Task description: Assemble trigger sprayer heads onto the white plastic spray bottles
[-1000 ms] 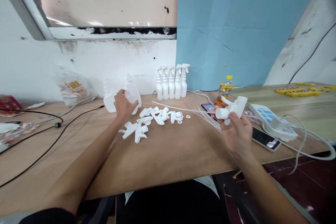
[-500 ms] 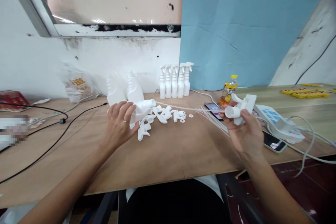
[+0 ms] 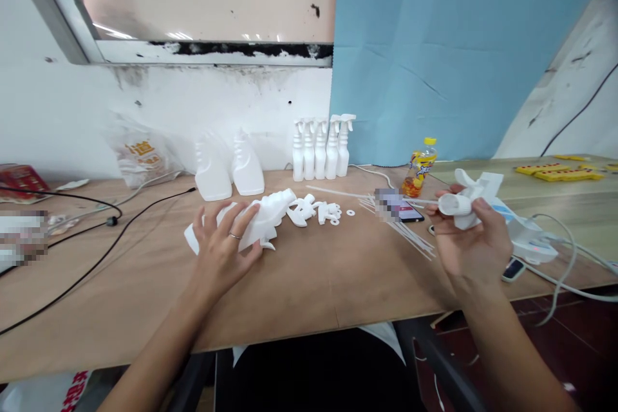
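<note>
One smooth plastic bottle (image 3: pixel 264 215), ribbed-collar sprayer (image 3: pixel 474 197), both handheld

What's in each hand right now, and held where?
Left hand: white bottle, gripped around its body, neck left free. Right hand: white spray head, thumb on its body; the fingers' exact hold is partly hidden.

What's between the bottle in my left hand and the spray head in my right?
In the head view: loose spray parts, white rings, thin tubes, a phone.
</note>
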### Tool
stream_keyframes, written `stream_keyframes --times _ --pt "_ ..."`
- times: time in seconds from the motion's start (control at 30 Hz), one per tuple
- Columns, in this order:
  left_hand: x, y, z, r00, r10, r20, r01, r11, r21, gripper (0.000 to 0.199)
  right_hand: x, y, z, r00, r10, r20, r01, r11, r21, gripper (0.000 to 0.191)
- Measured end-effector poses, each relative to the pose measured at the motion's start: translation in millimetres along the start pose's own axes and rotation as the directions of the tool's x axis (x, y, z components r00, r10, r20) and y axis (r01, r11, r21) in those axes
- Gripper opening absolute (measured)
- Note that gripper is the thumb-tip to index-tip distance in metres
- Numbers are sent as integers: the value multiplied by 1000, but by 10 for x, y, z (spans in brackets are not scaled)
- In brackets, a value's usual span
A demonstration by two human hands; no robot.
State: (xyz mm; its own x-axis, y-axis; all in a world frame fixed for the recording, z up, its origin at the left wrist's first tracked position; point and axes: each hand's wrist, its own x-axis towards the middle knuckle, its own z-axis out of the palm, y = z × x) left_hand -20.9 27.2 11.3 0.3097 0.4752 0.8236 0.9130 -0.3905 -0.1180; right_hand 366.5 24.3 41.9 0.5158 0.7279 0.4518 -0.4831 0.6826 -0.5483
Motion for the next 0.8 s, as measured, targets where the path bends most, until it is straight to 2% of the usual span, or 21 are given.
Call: stream_keyframes --times 0.1,0.23,0.4,0.5,0.57,0.63,0.73,0.8 --pt "-8 -30 2 1000 22 -17 -22 1000 -11 69 1 7 -4 1000 -12 0 12 1000 -16 14" --pt "-17 -24 17 999 33 -28 -34 999 -21 70 -42 74 -2 997 31 75 -26 998 -63 20" --pt "-1 -24 -8 998 56 -34 -58 997 -48 72 -57 131 -15 994 46 103 -37 995 -94 12" --pt "8 92 -109 987 158 -15 -158 982 -101 76 -125 213 7 984 113 135 -93 986 -141 15" --pt "-4 229 -181 977 212 17 -208 968 -144 77 -225 291 42 968 188 168 -147 962 -231 20" --pt "-34 371 -219 965 255 55 -241 952 -188 78 -352 366 87 929 296 223 -209 915 -346 25" --pt "-97 500 -192 941 323 100 -291 924 -250 79 -524 449 144 813 478 334 -287 827 -484 34" --pt "-138 514 -143 931 343 127 -300 914 -272 79 -593 489 156 754 532 385 -297 799 -523 36"
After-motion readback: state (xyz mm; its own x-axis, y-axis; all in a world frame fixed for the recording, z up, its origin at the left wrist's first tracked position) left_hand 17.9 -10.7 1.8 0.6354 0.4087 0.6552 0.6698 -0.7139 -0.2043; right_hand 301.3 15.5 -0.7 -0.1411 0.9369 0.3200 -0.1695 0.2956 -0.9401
